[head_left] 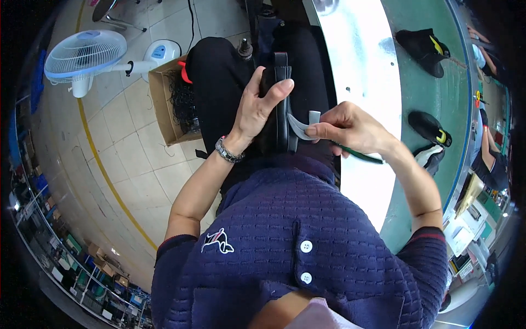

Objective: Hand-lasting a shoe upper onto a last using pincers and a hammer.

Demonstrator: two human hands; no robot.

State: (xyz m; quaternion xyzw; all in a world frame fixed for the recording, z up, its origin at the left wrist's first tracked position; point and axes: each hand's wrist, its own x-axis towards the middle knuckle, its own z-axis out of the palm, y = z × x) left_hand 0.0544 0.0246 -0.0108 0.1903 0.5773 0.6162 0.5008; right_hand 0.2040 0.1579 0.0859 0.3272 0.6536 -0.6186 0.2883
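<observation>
My left hand (pixel 256 109) steadies a long black leather-like piece (pixel 281 118) with a stitched edge, upright over my lap. The thumb presses on its upper part, and some fingers are hidden behind it. My right hand (pixel 350 129) pinches a curved grey piece (pixel 298 129) between thumb and fingers. The pointed end of that piece rests against the right side of the black piece. A slim green-and-black handle (pixel 359 154) sticks out under my right palm; whether it joins the grey piece is hidden by the hand.
A white bench (pixel 359 60) runs along my right, with a green surface beyond it bearing black shoes (pixel 427 52). To my left stand a cardboard box (pixel 164 112) of dark tangled material and a blue-and-white fan (pixel 86 55) on the tiled floor. A metal post (pixel 245 50) rises by my left knee.
</observation>
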